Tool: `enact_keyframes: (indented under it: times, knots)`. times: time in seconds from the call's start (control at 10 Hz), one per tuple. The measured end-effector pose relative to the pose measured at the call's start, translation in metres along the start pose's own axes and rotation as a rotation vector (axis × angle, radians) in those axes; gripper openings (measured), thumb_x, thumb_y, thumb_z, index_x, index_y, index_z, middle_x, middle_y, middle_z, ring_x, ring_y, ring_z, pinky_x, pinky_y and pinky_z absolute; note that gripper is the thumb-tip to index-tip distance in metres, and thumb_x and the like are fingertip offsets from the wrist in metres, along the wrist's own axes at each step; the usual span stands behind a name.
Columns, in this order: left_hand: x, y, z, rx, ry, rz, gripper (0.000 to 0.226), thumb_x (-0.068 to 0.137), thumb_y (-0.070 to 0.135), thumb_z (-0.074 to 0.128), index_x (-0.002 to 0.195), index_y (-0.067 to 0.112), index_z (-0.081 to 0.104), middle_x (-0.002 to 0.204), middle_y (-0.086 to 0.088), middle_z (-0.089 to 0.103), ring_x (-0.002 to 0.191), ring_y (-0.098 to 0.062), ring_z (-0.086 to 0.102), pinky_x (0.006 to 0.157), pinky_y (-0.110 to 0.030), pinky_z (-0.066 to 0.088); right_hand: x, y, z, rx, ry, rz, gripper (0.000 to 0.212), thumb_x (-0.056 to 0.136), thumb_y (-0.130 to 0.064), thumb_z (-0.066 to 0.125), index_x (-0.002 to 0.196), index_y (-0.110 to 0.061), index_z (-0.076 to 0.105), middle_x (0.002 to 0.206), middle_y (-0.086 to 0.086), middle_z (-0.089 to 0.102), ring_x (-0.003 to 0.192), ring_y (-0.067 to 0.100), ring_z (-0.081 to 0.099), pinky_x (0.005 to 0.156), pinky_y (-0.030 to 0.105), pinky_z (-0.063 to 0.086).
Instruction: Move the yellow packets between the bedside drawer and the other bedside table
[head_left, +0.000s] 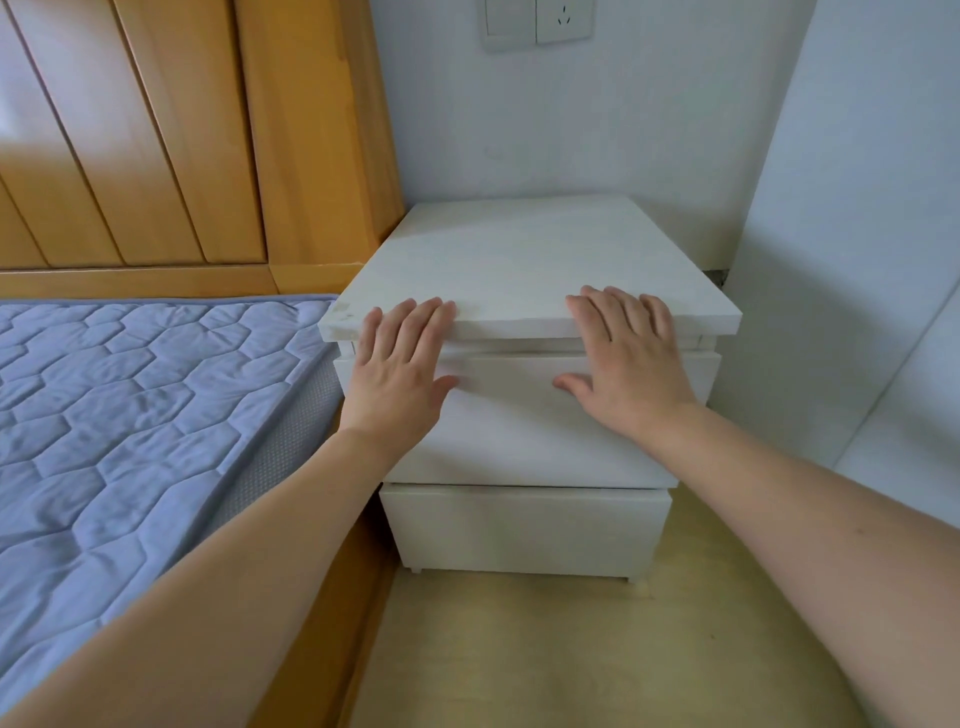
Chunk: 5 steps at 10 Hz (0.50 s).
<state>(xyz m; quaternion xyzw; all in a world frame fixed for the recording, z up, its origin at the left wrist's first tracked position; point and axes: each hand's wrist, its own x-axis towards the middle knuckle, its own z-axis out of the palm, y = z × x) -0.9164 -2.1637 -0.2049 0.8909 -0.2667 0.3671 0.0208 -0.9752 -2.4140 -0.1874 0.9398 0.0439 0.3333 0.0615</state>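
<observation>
A white bedside table (524, 260) stands in the corner between the bed and the wall. Its top drawer (519, 431) sticks out a little past the lower drawer (524, 530). My left hand (400, 371) lies flat against the left part of the top drawer's front, fingers straight and reaching up to the tabletop's front edge. My right hand (626, 358) lies flat against the right part in the same way, its thumb spread toward the middle. No yellow packet is in view; the drawer's inside is hidden.
A bed with a blue quilted mattress (130, 431) and wooden headboard (156, 135) fills the left. A white wall panel (852, 260) stands close on the right. A wall socket (540, 21) sits above the table. Light wooden floor (571, 649) lies in front.
</observation>
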Motion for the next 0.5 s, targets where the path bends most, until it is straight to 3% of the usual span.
enact_keyframes:
  times: [0.2, 0.3, 0.5]
  knots:
    - [0.0, 0.001, -0.003, 0.001, -0.02, -0.011, 0.076, 0.089, 0.036, 0.066, 0.152, 0.013, 0.03, 0.151, -0.005, 0.039, 0.143, -0.03, 0.029, 0.121, -0.049, 0.012, -0.001, -0.004, -0.004, -0.015, -0.047, 0.015, 0.081, 0.077, -0.05, 0.072, 0.14, -0.01, 0.04, 0.145, 0.01, 0.042, 0.136, 0.032, 0.036, 0.116, 0.049, 0.019]
    - [0.001, 0.004, -0.011, -0.005, -0.078, -0.033, 0.076, 0.091, 0.037, 0.063, 0.153, 0.016, 0.026, 0.153, -0.004, 0.035, 0.145, -0.028, 0.025, 0.122, -0.048, 0.01, 0.001, -0.009, -0.014, -0.038, -0.122, 0.031, 0.082, 0.082, -0.05, 0.068, 0.144, -0.01, 0.032, 0.149, 0.01, 0.035, 0.141, 0.031, 0.027, 0.12, 0.049, 0.01]
    - [0.004, 0.009, -0.033, -0.073, -0.155, -0.041, 0.076, 0.098, 0.045, 0.048, 0.158, 0.021, 0.006, 0.164, 0.0, 0.012, 0.152, -0.025, 0.002, 0.123, -0.044, -0.001, -0.01, -0.016, -0.037, 0.038, -0.207, 0.1, 0.092, 0.092, -0.047, 0.056, 0.155, -0.011, 0.0, 0.163, 0.01, -0.001, 0.15, 0.027, -0.003, 0.122, 0.044, -0.006]
